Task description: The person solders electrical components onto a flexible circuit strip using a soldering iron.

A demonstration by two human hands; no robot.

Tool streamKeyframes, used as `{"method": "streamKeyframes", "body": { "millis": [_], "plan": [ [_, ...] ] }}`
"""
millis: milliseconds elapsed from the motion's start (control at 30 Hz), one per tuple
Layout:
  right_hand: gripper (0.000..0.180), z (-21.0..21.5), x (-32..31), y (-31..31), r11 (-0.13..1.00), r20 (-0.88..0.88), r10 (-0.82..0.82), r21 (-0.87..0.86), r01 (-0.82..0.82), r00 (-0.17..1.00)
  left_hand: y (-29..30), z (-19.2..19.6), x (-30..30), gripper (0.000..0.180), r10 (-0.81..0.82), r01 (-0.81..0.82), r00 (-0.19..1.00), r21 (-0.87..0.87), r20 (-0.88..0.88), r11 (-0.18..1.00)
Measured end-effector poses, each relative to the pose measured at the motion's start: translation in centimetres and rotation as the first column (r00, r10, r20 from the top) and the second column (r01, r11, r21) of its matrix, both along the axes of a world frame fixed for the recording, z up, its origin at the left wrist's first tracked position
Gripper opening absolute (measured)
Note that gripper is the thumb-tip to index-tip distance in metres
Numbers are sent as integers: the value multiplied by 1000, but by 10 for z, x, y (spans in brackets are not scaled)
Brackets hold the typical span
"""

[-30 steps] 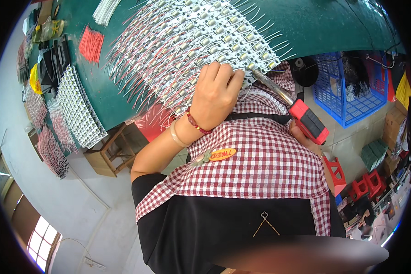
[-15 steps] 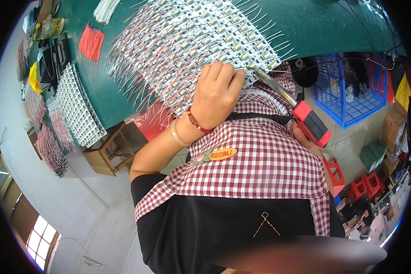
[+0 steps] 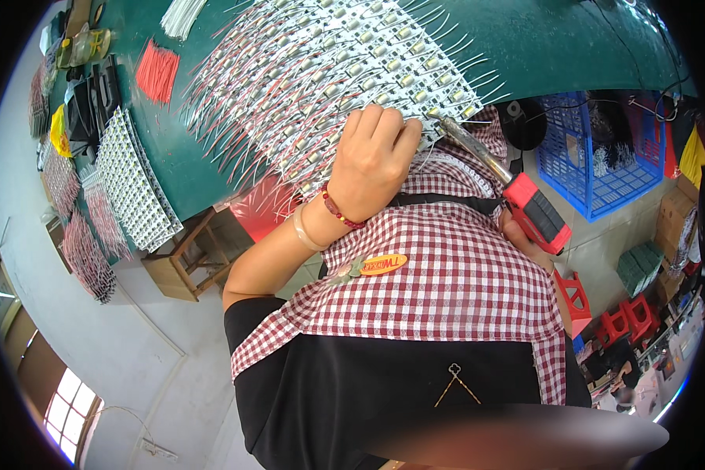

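A large white circuit board panel (image 3: pixel 368 51), covered in rows of small parts, lies on the green table with red and white wires sticking out along its edges. My left hand (image 3: pixel 374 160) is closed over the panel's near edge, its fingertips hidden beneath the curled knuckles. Whatever it pinches cannot be seen. My right hand (image 3: pixel 517 235), mostly covered by the handle, grips a soldering iron (image 3: pixel 536 210) with a red and black grip. The iron's metal tip points up and left, reaching the panel's near right edge just beside my left fingers.
Bundles of red wires (image 3: pixel 157 72) and white wires (image 3: pixel 182 17) lie on the green table (image 3: pixel 540 39). More board panels (image 3: pixel 133 180) rest at the left edge. To the right, a blue plastic crate (image 3: pixel 587 196) stands on the floor near red stools (image 3: pixel 630 317).
The soldering iron's handle has shifted very slightly right and down with my right hand. My left hand and the panel stay in place.
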State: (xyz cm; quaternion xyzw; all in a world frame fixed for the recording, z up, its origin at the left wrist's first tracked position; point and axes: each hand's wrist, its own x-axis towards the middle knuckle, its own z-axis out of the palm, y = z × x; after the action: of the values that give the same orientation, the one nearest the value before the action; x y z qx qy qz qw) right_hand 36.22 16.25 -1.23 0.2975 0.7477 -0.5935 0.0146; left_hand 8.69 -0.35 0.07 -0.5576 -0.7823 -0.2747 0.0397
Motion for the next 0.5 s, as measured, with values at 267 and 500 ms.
{"method": "streamKeyframes", "body": {
  "millis": [267, 500],
  "plan": [
    [21, -4, -4, 0, 989, -104, 47, 147, -31, 994, 0, 4, -1, 20, 32, -33, 992, -6, -120, 999],
    [18, -13, 8, 2, 980, -39, 64, 193, -56, 997, -11, 35, -4, 22, 39, -41, 987, -9, -156, 999]
  ]
}}
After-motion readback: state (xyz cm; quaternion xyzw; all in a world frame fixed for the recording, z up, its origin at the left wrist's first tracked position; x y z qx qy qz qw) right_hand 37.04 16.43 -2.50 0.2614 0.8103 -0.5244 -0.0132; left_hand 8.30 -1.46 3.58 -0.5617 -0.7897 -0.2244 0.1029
